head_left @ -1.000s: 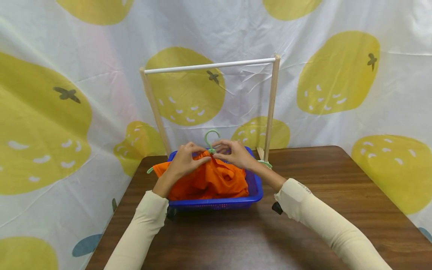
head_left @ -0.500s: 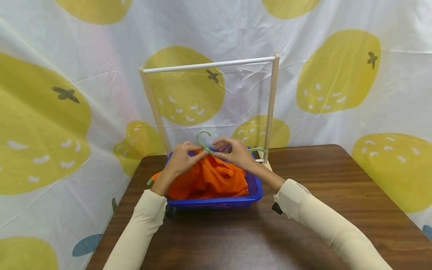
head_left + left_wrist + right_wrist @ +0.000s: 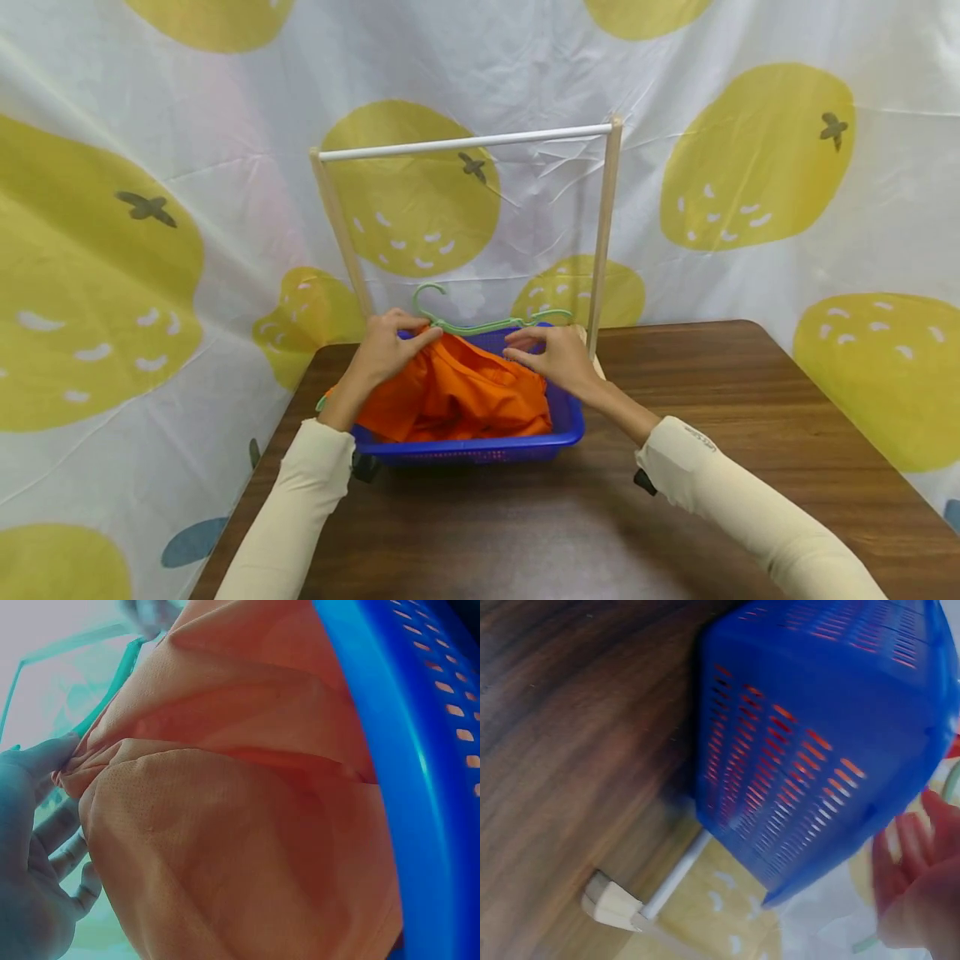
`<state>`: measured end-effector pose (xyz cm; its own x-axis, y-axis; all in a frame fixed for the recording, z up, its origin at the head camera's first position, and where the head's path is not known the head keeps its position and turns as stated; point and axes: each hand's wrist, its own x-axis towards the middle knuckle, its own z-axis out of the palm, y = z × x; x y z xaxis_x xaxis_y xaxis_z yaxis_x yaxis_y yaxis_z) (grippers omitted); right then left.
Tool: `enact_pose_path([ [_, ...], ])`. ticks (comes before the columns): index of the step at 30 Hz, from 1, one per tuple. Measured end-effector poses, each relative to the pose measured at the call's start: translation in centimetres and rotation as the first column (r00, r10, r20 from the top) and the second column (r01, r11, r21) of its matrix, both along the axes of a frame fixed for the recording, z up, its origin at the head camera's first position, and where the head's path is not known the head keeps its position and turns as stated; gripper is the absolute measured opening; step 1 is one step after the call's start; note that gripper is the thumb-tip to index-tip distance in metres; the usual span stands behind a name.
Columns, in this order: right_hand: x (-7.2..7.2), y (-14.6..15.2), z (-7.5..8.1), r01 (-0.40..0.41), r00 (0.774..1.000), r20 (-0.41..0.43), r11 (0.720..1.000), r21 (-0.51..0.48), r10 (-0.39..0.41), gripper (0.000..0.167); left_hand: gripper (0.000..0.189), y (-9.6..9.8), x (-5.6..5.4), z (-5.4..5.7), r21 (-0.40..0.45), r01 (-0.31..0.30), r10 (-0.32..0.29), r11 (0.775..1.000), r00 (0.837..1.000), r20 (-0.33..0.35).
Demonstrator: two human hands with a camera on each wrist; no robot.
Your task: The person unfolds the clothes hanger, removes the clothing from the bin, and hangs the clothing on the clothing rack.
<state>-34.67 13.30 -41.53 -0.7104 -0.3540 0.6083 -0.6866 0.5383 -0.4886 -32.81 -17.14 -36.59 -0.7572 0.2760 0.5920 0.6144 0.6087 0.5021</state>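
An orange garment lies bunched in a blue plastic basket. Its upper left part is over a light green clothes hanger; the hanger's hook stands up, and its right arm shows bare above the cloth. My left hand pinches the cloth and hanger just below the hook, the gathered fabric between thumb and fingers. The hanger's left tip peeks out by my left wrist. Over the basket's right side, my right hand has its fingers loosely bent, thumb apart from them, close to the garment's edge.
Behind the basket stands a clothes rack with wooden posts and a white top bar. All this is on a dark brown wooden table. A fruit-patterned curtain hangs at the back and sides.
The hanger and my left hand have shifted left, and the hanger's right arm has come into sight. My right hand has left the hanger's neck and moved right.
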Motion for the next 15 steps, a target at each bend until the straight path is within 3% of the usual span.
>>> enact_pose_path([
  [4, -0.1, 0.0, -1.4, 0.039, 0.992, 0.118, 0.992, 0.121, -0.053, 0.022, 0.025, -0.4, 0.1, -0.1, 0.009, -0.005, 0.005, 1.0, 1.0, -0.024],
  [9, -0.4, -0.3, -2.2, 0.065, 0.973, 0.205, 0.98, 0.188, -0.103, 0.026, 0.024, -0.7, 0.3, 0.1, 0.018, -0.004, 0.004, 1.0, 0.999, -0.036],
  [15, -1.0, 0.1, -2.0, 0.032, 0.963, 0.26, 0.988, 0.149, -0.07, 0.017, 0.027, -1.6, 0.6, 0.4, 0.017, 0.009, -0.008, 1.0, 1.0, -0.027],
])
